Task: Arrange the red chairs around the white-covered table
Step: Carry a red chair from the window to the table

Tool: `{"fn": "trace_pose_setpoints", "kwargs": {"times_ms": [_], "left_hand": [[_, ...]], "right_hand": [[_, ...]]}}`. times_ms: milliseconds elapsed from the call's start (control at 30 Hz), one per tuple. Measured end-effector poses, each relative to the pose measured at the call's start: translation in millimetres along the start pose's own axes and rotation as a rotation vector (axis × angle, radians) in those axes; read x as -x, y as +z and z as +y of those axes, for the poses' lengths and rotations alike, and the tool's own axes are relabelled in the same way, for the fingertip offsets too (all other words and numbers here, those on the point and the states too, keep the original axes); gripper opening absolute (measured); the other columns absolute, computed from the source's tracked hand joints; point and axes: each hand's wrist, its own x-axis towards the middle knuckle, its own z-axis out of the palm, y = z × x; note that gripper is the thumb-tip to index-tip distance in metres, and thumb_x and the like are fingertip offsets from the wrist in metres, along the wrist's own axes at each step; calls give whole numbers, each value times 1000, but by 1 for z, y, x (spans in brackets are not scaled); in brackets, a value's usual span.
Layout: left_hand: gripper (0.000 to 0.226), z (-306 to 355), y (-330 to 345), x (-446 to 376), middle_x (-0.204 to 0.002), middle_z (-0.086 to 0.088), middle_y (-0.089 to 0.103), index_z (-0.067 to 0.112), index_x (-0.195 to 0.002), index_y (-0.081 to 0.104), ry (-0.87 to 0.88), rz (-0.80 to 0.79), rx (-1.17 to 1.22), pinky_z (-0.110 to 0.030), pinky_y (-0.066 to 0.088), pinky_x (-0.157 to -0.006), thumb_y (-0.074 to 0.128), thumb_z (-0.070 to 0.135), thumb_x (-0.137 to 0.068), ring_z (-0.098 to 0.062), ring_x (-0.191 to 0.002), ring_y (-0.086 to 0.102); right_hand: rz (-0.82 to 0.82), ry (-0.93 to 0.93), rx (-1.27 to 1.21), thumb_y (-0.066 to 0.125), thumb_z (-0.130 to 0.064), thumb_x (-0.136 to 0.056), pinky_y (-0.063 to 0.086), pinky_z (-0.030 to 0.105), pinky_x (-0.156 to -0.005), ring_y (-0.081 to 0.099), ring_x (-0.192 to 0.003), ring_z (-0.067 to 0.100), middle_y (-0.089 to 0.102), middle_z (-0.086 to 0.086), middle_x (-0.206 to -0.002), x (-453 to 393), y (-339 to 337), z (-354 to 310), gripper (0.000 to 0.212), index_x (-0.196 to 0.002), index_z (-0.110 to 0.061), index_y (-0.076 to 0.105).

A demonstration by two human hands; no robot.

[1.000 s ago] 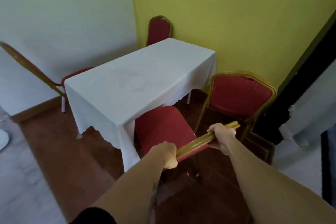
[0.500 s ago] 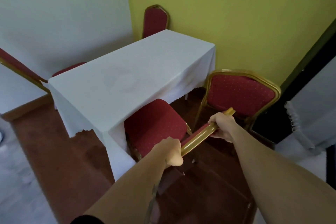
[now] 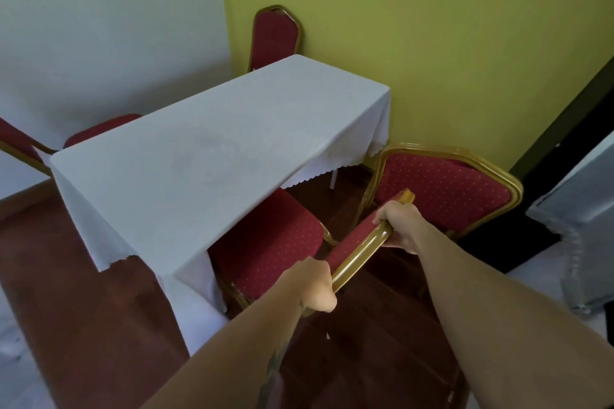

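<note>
Both hands are gripping the gold top rail of the nearest red chair [image 3: 269, 252]: the left hand [image 3: 314, 285], at lower centre of the frame, is wrapping fully closed around the rail's lower end, and the right hand [image 3: 397, 226], just right of centre, is closing around the rail near its upper end, fingers curled under it. The chair's seat is sitting at centre frame, its front part tucking under the hanging edge of the white-covered table [image 3: 212, 156], whose cloth is draping down to the left of the seat.

A second red chair [image 3: 442, 189] is standing at right of centre, just beside the held rail and close to the table's right corner, leaving only a narrow strip of brown floor [image 3: 83, 309] between them. A third chair [image 3: 275, 33] is showing its back above the table's far end at upper centre, beside the green wall [image 3: 432, 26]. A fourth chair [image 3: 99, 128] is peeking out at the left edge of the frame, its seat partly hidden behind the table. Open floor is lying along the lower left, in front of the table's draped side.

No containers are appearing in view.
</note>
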Motion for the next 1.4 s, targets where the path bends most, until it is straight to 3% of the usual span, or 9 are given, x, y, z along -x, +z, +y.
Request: {"fn": "trace_pose_setpoints", "kwargs": {"times_ms": [367,567,800,900,1067,1200,1300,1367,1400], "left_hand": [[32,-19,-10,-15,-100,-4,63,14,-114,56,-77,-55,61,-35,55,-83,64,22,-84,-24,-94,67],[54,-24,-10,-22,-114,-5,62,16,-134,52,-179,-28,123,-44,56,-95,62,23,-82,-27,-102,66],[39,-8,-20,-25,-100,-3,63,19,-109,59,-181,60,130,-42,59,-86,69,24,-71,-23,-90,67],[43,15,-38,-27,-101,-1,66,17,-114,62,-114,128,174,-39,58,-84,72,33,-75,-19,-89,67],[21,84,-82,-44,-88,7,63,14,-102,67,91,263,157,-28,48,-67,59,25,-86,-11,-80,61],[36,142,-96,-61,-76,-1,59,5,-85,63,183,378,157,-36,42,-60,48,38,-88,-17,-67,53],[21,170,-95,-84,-66,-3,47,9,-69,50,175,420,56,-33,32,-54,49,12,-90,-19,-62,46],[18,189,-97,-97,-72,0,55,13,-79,62,203,404,20,-29,37,-57,48,6,-88,-18,-67,53],[26,198,-98,-104,-90,0,66,13,-102,70,235,386,37,-29,47,-67,49,7,-89,-18,-82,63]], "right_hand": [[-37,-35,-35,63,6,-77,67,48,-66,77,-77,30,67,19,-100,-6,15,-14,67,-139,-7,40],[-81,-35,22,66,3,-85,62,37,-54,76,-78,27,66,16,-91,-14,21,-21,60,-134,-8,33],[-334,-47,231,73,-36,-95,61,52,-90,73,-94,30,73,16,-108,-26,-8,-29,46,-126,-5,57],[-419,-125,406,66,-42,-100,57,51,-94,67,-105,30,68,16,-126,-30,-45,-31,48,-132,-7,59],[-211,-346,605,72,-31,-94,58,42,-84,66,-108,26,65,10,-128,-43,-122,-47,57,-145,-17,52],[36,-493,721,69,-22,-86,49,40,-106,61,-121,27,65,6,-135,-45,-184,-68,54,-139,-20,61],[146,-518,793,61,-18,-82,47,40,-107,56,-127,32,62,9,-138,-48,-221,-73,59,-141,-18,59],[186,-489,860,60,-22,-81,47,46,-107,50,-129,34,56,12,-140,-55,-241,-70,66,-146,-18,52],[199,-461,887,61,-24,-82,47,49,-107,47,-129,34,52,12,-141,-59,-249,-69,67,-148,-20,49]]}}
